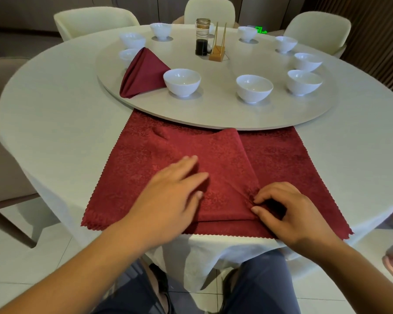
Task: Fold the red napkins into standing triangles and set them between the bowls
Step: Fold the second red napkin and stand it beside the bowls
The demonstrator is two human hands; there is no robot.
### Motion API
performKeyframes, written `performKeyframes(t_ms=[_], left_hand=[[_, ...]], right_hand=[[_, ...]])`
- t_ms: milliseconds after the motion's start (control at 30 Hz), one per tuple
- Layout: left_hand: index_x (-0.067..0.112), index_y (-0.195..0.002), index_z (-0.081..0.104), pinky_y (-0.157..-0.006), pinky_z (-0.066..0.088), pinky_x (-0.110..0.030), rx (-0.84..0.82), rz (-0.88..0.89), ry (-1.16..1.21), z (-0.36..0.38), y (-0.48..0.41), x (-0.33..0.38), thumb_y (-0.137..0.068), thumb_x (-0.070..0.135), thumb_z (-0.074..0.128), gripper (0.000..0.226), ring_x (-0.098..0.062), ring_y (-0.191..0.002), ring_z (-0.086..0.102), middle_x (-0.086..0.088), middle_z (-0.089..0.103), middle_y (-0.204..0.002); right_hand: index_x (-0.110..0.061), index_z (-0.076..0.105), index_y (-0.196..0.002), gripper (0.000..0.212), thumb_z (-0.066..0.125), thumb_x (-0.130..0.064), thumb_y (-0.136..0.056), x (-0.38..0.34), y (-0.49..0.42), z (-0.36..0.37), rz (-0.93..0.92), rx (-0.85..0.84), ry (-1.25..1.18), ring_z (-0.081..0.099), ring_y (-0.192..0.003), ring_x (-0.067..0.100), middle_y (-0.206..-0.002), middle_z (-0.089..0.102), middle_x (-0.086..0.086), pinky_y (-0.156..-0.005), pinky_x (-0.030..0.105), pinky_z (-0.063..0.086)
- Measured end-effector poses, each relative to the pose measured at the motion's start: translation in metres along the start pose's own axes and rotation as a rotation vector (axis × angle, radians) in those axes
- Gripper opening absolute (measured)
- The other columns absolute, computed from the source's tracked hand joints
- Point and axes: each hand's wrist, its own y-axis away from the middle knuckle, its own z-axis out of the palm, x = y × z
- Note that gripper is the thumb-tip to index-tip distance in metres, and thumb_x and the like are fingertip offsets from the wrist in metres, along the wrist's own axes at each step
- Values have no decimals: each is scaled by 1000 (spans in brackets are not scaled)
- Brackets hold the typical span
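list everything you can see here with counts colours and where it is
bowls: 9, white, ringed round the turntable, one half hidden behind the standing napkin
standing napkin: 1, red, turntable's left side, between bowls
spread napkin: 1, red, part-folded, near table edge
turntable: 1, pale, table centre
bottle: 1, dark liquid, turntable centre
gold stand: 1, beside bottle
table: 1, white cloth
chairs: at least 3, cream, far side
left hand: flat on spread napkin
right hand: pinches its fold

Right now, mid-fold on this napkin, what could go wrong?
The napkin lies at the table edge; a tug from the right hand, pinching the fold, could drag it off. If the left hand, pressing flat, lifts, the flap may spring open. Its far edge seems tucked under the turntable and might snag.
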Motion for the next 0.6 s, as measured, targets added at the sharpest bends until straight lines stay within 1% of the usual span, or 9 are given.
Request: performKeyframes(t_ms=[33, 67, 133, 200, 300, 333, 400, 500, 600], left_hand=[[34, -156, 35, -128, 3, -36, -90, 47, -5, 3, -9, 4, -106, 44, 35, 52, -14, -157, 4, 3, 11, -170], [34, -160, 26, -127, -5, -32, -163, 84, -32, 7, -17, 7, -107, 48, 28, 54, -12, -157, -5, 4, 2, -171], [34, -162, 15, -125, -13, -30, -269, 146, -100, 14, -29, 11, -109, 47, 26, 56, -10, -155, -16, 6, -7, -171], [33, -163, 10, -124, -15, -32, -314, 184, -160, 19, -34, 12, -109, 47, 25, 58, -9, -154, -19, 5, -8, -171], [32, -163, 5, -124, -16, -35, -352, 190, -203, 23, -34, 11, -108, 48, 25, 60, -10, -154, -20, 5, -9, -170], [33, -163, 4, -124, -16, -35, -371, 189, -209, 24, -34, 11, -108, 48, 24, 60, -10, -154, -21, 5, -10, -170], [34, -163, 1, -125, -16, -36, -396, 181, -211, 27, -32, 9, -108, 50, 23, 61, -9, -153, -22, 6, -13, -170], [34, -162, -3, -125, -13, -39, -424, 113, -196, 26, -35, 1, -104, 61, 21, 69, -7, -151, -26, 10, -19, -167], [29, -162, -9, -126, -12, -39, -424, -2, -239, 23, -47, -23, -99, 67, 12, 77, -8, -151, -26, 8, -21, -167]], right_hand=[[-32, 70, -90, 11, 78, -27, -83, 1, 0, -1, 13, 2, -16, 60, -106, 7, -97, 65, -21, -91, 13, 43], [-32, 71, -90, 12, 78, -25, -83, 2, 0, -1, 20, -3, -27, 60, -106, 7, -98, 66, -20, -92, 14, 43], [-34, 72, -88, 18, 79, -18, -83, 4, 1, -4, 19, -34, -34, 60, -108, 8, -99, 67, -20, -94, 16, 44], [-36, 73, -86, 21, 79, -16, -83, 5, 3, -6, 17, -64, -50, 60, -112, 10, -102, 67, -20, -95, 16, 44], [-36, 72, -82, 11, 79, -28, -82, 0, 3, -6, 28, -48, -83, 59, -111, 9, -102, 66, -19, -94, 13, 41], [-35, 70, -79, 8, 78, -32, -82, -1, 2, -3, 32, -24, -75, 59, -108, 8, -99, 66, -19, -92, 11, 41], [-33, 65, -72, 16, 79, -33, -81, -2, -2, 4, 41, 20, -33, 57, -101, 6, -90, 64, -17, -87, 10, 40], [-35, 58, -68, 25, 79, -30, -80, -2, -8, 11, 32, 20, 46, 53, -97, 4, -85, 60, -18, -84, 13, 40], [-35, 56, -68, 26, 77, -30, -81, 1, -8, 10, 28, -19, 55, 52, -98, 4, -87, 58, -18, -84, 18, 41]])
